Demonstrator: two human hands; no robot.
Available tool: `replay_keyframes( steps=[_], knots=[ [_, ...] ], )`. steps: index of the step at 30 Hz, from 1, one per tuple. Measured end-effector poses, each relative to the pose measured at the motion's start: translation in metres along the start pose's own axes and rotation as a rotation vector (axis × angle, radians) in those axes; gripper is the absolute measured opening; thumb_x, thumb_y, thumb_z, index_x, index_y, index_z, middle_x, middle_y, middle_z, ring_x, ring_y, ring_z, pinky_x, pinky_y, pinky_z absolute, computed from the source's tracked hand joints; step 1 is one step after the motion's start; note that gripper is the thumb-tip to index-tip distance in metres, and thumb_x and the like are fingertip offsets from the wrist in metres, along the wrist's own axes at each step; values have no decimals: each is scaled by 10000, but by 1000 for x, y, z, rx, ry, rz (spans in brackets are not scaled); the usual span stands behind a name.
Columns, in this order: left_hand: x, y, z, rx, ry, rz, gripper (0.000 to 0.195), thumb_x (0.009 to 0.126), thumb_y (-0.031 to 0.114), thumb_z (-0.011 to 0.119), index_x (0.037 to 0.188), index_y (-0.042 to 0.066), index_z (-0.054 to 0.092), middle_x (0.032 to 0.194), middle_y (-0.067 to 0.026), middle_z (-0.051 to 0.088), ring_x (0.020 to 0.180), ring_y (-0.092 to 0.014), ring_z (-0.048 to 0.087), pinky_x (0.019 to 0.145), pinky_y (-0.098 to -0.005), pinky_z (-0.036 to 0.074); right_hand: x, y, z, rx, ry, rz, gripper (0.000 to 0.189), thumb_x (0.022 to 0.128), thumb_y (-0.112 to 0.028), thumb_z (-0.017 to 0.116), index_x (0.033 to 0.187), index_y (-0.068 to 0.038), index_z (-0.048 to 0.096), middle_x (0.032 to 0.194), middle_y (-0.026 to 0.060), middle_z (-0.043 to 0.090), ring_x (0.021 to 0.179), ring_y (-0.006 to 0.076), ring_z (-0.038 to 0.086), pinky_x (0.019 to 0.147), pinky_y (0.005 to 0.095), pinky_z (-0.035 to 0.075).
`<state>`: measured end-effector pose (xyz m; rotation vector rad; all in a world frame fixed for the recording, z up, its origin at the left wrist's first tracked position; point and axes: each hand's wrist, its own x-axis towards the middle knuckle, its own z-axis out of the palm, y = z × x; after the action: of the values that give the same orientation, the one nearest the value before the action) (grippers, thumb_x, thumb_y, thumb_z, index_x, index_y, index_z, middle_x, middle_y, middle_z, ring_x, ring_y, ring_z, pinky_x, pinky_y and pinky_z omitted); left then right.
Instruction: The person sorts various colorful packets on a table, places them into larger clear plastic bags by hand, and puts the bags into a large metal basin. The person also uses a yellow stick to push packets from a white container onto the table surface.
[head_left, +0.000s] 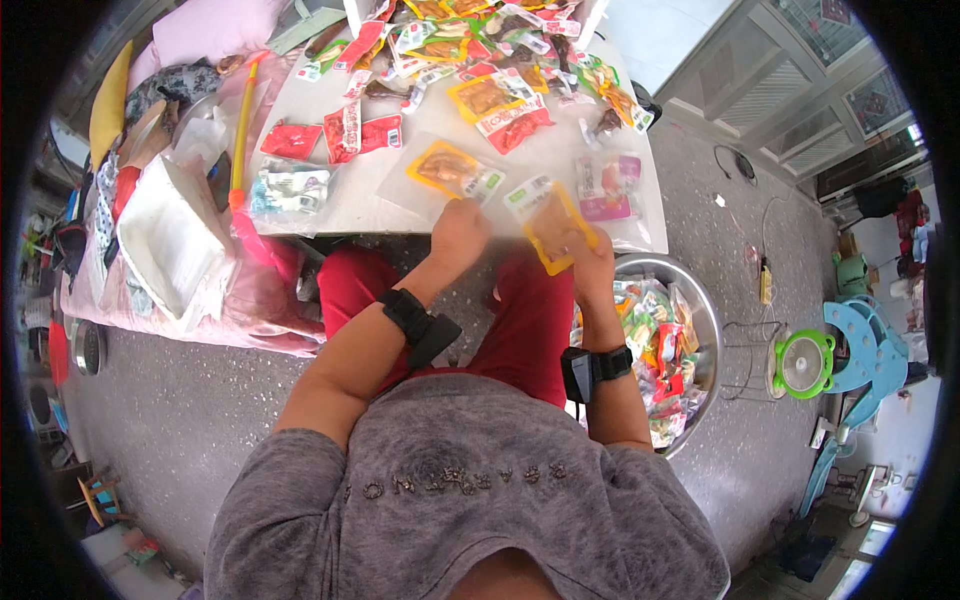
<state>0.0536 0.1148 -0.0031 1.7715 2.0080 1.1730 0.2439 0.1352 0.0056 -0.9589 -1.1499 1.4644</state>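
My right hand (594, 262) grips the lower edge of a yellow-bordered food packet (553, 223), holding it tilted just over the table's near edge. My left hand (459, 234) has its fingers curled on the near edge of a clear plastic bag (401, 171). Another yellow-bordered packet (450, 169) lies in or on that bag; I cannot tell which. Close to the right hand lies a clear bag with a purple and white packet (607, 187). A bag with blue and white packets (291, 187) is at the table's left corner.
Red packets (343, 133) and a heap of mixed packets (450, 45) cover the far part of the white table (352, 214). At my right, a steel basin (709, 330) holds many packets. A white foam box (176, 240) sits on the pink-covered bed (255, 315) at left.
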Motion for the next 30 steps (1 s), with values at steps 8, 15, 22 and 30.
replay_keyframes(
  steps=[8,15,22,30],
  knots=[
    [-7,16,-5,23,8,119,83,643,99,448,641,16,444,641,-167,461,632,-325,457,542,-400,380,4,14,4,135,-155,185,183,724,-25,448,897,34,436,771,71,507,629,132,502,574,230,420],
    [-4,33,-15,155,-18,239,114,671,137,438,725,52,492,649,-149,471,610,-311,471,541,-395,396,29,-7,39,270,-317,352,196,726,-57,470,898,36,455,785,76,526,669,156,533,560,246,447],
    [-8,22,-11,177,-81,181,148,688,144,425,799,77,496,766,-133,509,678,-300,496,564,-394,407,45,-17,72,-240,-626,37,231,721,-164,512,880,4,513,756,33,529,624,105,512,517,217,422],
    [-11,28,-17,10,-32,226,199,661,112,426,848,84,488,815,-134,505,697,-309,491,584,-392,404,52,-2,60,-305,-360,379,161,714,-177,482,721,-20,522,600,18,500,419,50,405,342,161,288]
  ],
)
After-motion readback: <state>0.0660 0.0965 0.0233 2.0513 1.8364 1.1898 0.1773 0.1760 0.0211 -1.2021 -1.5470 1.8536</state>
